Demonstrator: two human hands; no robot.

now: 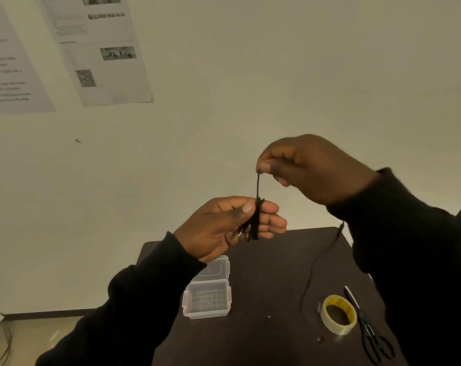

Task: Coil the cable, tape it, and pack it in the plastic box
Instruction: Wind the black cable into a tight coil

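A thin black cable (255, 220) is wound in several loops around the fingers of my left hand (229, 228), which is raised above the table with its thumb pressed on the loops. My right hand (303, 167) is higher and to the right, pinching a taut strand that rises from the coil. The loose tail of the cable (314, 268) hangs from behind my right sleeve onto the table. A clear plastic box (207, 301) stands open below my left hand, its lid folded back. A roll of clear tape (337, 314) lies at the right.
Black scissors (369, 331) lie right of the tape roll, near the edge of the dark brown table (263, 286). Printed sheets (102, 48) hang on the pale wall at the upper left. Wires lie on the floor at the lower left.
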